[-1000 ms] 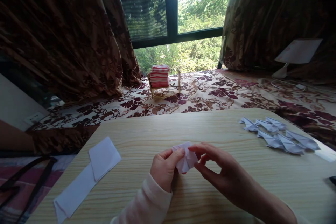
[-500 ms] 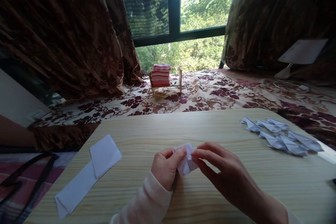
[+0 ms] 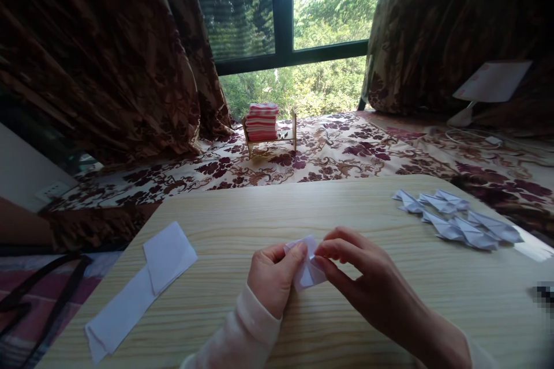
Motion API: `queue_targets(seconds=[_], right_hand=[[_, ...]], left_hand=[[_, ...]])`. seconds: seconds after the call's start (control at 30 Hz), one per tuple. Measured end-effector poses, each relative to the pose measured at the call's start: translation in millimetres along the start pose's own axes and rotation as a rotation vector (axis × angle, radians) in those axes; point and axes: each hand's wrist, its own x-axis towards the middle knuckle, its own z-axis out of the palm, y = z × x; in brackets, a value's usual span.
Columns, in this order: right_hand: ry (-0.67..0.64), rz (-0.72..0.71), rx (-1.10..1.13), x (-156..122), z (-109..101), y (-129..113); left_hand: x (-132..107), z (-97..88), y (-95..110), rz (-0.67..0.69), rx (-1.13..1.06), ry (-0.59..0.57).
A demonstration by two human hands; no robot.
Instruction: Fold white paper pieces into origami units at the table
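Observation:
A small folded piece of white paper (image 3: 308,277) is held just above the table, near its front middle. My left hand (image 3: 274,274) grips it from the left, thumb pressed on top. My right hand (image 3: 363,274) pinches a fold at the paper's right side between thumb and index finger. On the table to the left lie white paper sheets (image 3: 168,256), one squarish piece overlapping a longer strip (image 3: 119,314). Several folded white paper shapes (image 3: 461,225) with pointed ends are grouped at the far right.
The light wooden table (image 3: 242,207) has its far edge against a floral cloth (image 3: 346,144). Beyond it stand a small wooden rack (image 3: 295,130) with folded pink-and-white striped cloths (image 3: 262,122) and a white lamp (image 3: 493,82). A dark strap (image 3: 64,294) lies at the left.
The view has shifted slightly, so the surroundings sit a little further left. My right fingers have moved a little at the fold, while my left hand keeps its grip.

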Motion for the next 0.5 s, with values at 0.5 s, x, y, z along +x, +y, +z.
queue_targets(seconds=[0.5], right_hand=[[0.049, 0.017, 0.06, 0.9, 2.1, 2.4]], left_hand=[[-3.0, 0.0, 3.4, 0.017, -0.017, -0.048]])
